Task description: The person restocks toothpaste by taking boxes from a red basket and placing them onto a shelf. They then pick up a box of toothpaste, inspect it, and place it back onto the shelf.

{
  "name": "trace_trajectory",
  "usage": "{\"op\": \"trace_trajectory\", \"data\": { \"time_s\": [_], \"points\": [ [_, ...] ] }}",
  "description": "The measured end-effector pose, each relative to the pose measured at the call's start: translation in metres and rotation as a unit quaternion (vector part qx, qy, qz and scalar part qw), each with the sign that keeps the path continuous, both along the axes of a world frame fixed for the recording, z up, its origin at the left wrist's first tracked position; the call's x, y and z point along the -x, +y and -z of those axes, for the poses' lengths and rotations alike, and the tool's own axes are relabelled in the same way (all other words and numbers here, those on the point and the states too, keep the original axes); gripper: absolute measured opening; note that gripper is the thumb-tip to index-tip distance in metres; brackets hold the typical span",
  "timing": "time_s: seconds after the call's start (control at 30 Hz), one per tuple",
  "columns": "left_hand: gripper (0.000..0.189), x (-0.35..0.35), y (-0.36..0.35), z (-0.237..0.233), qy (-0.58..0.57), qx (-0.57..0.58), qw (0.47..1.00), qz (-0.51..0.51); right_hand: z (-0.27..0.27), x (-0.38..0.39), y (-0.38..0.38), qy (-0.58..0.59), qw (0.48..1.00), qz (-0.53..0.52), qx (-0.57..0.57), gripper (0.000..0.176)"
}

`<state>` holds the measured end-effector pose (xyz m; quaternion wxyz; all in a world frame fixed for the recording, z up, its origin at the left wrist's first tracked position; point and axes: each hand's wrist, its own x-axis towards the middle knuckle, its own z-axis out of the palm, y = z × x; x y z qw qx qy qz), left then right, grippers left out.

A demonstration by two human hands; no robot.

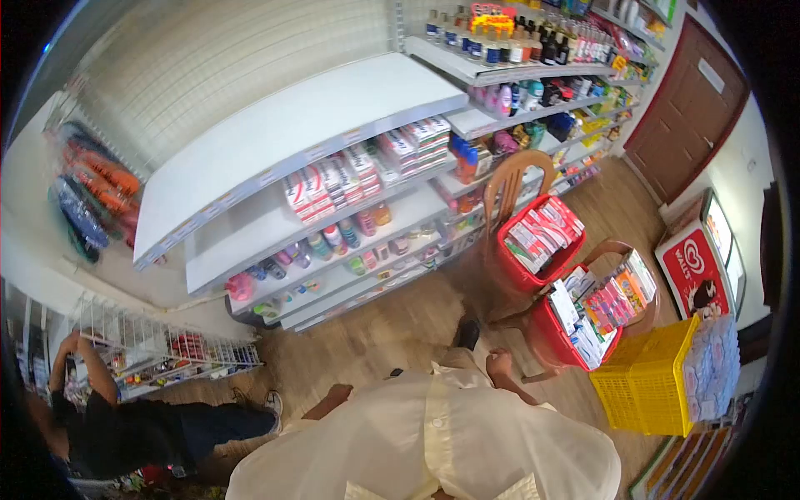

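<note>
- Head view, the only feed I have. Landmark for all positions: the nearer red basket (557, 340), on a wooden chair.
- Right hand (500, 364): just left of the landmark and low, close to its rim but not touching. Fingers curled together, with nothing in them that I can see.
- Left hand (337, 390): well left of the landmark, hanging by the cream shirt (433, 442). Too small to read, so I cannot tell its grip. It appears to hold nothing.
- The landmark holds upright boxes (608, 304), packed close.
- Second red basket (521, 268): just beyond the landmark on another chair, also full of boxes.
- Yellow basket (646, 387): just right of the landmark, on the floor.
- Shelf unit (275, 142): beyond and left of the landmark. One board carries rows of red-and-white boxes (333, 183).
- Progress, my judgement: some stock stands on the shelf and both red baskets look full, so most of the handling is left. No box is in hand.
- Another person (125, 433) in dark clothes: far left of the landmark, bent at a wire rack (167, 346).
</note>
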<state>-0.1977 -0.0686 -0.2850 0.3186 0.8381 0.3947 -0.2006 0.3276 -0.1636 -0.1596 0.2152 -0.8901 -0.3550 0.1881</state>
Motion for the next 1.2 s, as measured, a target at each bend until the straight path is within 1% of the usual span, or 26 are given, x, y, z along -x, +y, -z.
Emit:
{"op": "trace_trajectory", "data": {
  "time_s": [0.03, 0.07, 0.13, 0.2, 0.23, 0.3, 0.33, 0.4, 0.43, 0.47, 0.5, 0.63, 0.7, 0.73, 0.8, 0.83, 0.87, 0.9, 0.93, 0.97, 1.0, 1.03, 1.1, 1.13, 1.17, 1.2],
  "points": [
    [0.044, -0.015, 0.014, 0.013, -0.015, 0.101, 0.958, -0.267, 0.003, -0.003, -0.002, -0.006, 1.0, 0.004, -0.021, 0.028],
    [0.043, -0.042, 0.036, 0.011, -0.026, 0.194, 0.836, -0.513, 0.002, -0.009, -0.001, -0.006, 1.0, 0.014, -0.019, 0.028],
    [0.038, -0.087, 0.075, -0.013, -0.041, 0.104, 0.889, -0.445, -0.001, -0.027, 0.003, 0.021, 1.0, 0.007, 0.002, 0.027],
    [0.038, -0.125, 0.108, -0.003, -0.121, 0.051, 0.919, -0.373, -0.004, -0.047, 0.007, 0.031, 0.999, 0.026, -0.01, 0.026],
    [0.038, -0.149, 0.116, 0.014, -0.118, 0.053, 0.922, -0.365, -0.006, -0.058, 0.011, 0.038, 0.998, 0.037, -0.027, 0.026],
    [0.034, -0.199, 0.122, 0.039, -0.204, -0.119, 0.869, -0.436, -0.011, -0.083, 0.016, 0.031, 0.998, 0.036, -0.03, 0.026],
    [0.032, -0.21, 0.129, 0.008, -0.19, -0.066, 0.912, -0.357, -0.012, -0.098, 0.021, 0.021, 0.999, 0.025, -0.038, 0.026],
    [0.03, -0.242, 0.143, -0.102, -0.18, 0.049, 0.964, -0.19, -0.014, -0.125, 0.026, 0.014, 0.999, 0.024, -0.042, 0.026],
    [0.027, -0.251, 0.156, -0.032, -0.121, 0.014, 0.99, -0.072, -0.023, -0.136, 0.032, 0.045, 0.997, 0.044, -0.054, 0.027],
    [0.025, -0.264, 0.168, 0.023, -0.071, -0.034, 0.995, 0.054, -0.03, -0.148, 0.039, 0.075, 0.993, 0.064, -0.068, 0.027],
    [0.022, -0.289, 0.177, 0.028, -0.04, -0.081, 0.981, 0.171, -0.029, -0.162, 0.044, 0.075, 0.992, 0.074, -0.068, 0.027],
    [0.018, -0.343, 0.191, 0.035, -0.098, -0.097, 0.959, 0.247, -0.02, -0.219, 0.058, 0.08, 0.995, 0.015, -0.064, 0.027],
    [0.019, -0.378, 0.202, 0.031, -0.033, 0.015, 0.991, 0.133, -0.024, -0.244, 0.067, 0.077, 0.995, -0.001, -0.068, 0.026],
    [0.019, -0.395, 0.209, 0.038, -0.033, 0.018, 0.99, 0.139, -0.025, -0.256, 0.071, 0.095, 0.994, 0.015, -0.061, 0.026],
    [0.022, -0.434, 0.221, 0.024, -0.172, -0.117, 0.956, 0.205, -0.033, -0.272, 0.082, 0.132, 0.986, 0.075, -0.07, 0.026],
    [0.022, -0.445, 0.224, 0.028, -0.171, -0.114, 0.956, 0.209, -0.04, -0.281, 0.085, 0.134, 0.985, 0.079, -0.068, 0.026],
    [0.024, -0.46, 0.228, 0.033, -0.265, 0.012, 0.963, 0.044, -0.046, -0.289, 0.089, 0.149, 0.981, 0.086, -0.086, 0.026],
    [0.026, -0.477, 0.232, 0.04, -0.342, 0.138, 0.921, -0.126, -0.05, -0.297, 0.092, 0.163, 0.977, 0.093, -0.102, 0.026],
    [0.028, -0.487, 0.236, 0.045, -0.288, 0.17, 0.926, -0.177, -0.046, -0.305, 0.095, 0.138, 0.98, 0.104, -0.102, 0.026],
    [0.03, -0.511, 0.237, 0.004, -0.231, 0.2, 0.924, -0.23, -0.045, -0.311, 0.097, 0.14, 0.979, 0.109, -0.098, 0.026],
    [0.032, -0.54, 0.236, -0.062, -0.174, 0.226, 0.916, -0.282, -0.043, -0.318, 0.1, 0.14, 0.978, 0.112, -0.106, 0.026],
    [0.032, -0.559, 0.245, -0.072, -0.172, 0.229, 0.917, -0.279, -0.041, -0.324, 0.103, 0.14, 0.977, 0.113, -0.115, 0.026],
    [0.034, -0.582, 0.261, -0.082, -0.154, 0.345, 0.88, -0.289, -0.034, -0.335, 0.11, 0.122, 0.978, 0.126, -0.111, 0.026],
    [0.034, -0.596, 0.266, -0.095, -0.147, 0.347, 0.881, -0.284, -0.037, -0.34, 0.115, 0.117, 0.98, 0.122, -0.107, 0.025],
    [0.042, -0.612, 0.268, -0.116, -0.114, 0.329, 0.89, -0.294, -0.04, -0.345, 0.119, 0.111, 0.981, 0.119, -0.104, 0.025],
    [0.051, -0.624, 0.273, -0.119, -0.08, 0.311, 0.898, -0.301, -0.039, -0.351, 0.121, 0.105, 0.982, 0.123, -0.101, 0.026]
  ]
}}
